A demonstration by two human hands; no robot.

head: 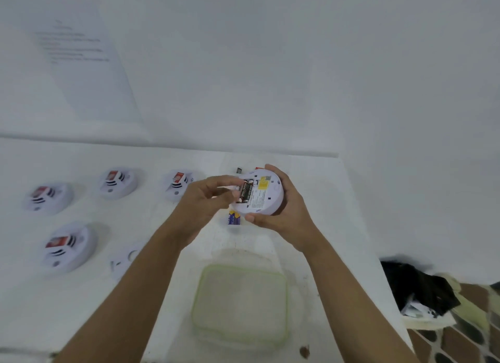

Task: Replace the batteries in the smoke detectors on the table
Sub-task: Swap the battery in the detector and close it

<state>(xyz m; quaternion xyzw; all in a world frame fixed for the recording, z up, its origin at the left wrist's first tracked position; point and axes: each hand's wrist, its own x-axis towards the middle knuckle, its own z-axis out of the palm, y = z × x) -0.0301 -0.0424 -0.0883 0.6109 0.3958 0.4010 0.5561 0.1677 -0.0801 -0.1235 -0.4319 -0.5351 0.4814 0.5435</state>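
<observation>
My right hand (281,213) grips a white round smoke detector (263,197) held above the table, its back side up with a yellow label. A dark battery (245,192) sits in its open compartment. The fingertips of my left hand (208,200) are curled at that battery; whether they pinch it is unclear. Blue batteries (234,217) lie on the table just below the detector. A small dark battery (239,170) lies behind it.
Several more white smoke detectors (69,247) sit face up on the white table (338,227) at the left. A loose mounting plate (125,259) lies near my left forearm. A clear green-rimmed container (240,303) stands in front. A printed sheet (81,59) hangs on the wall.
</observation>
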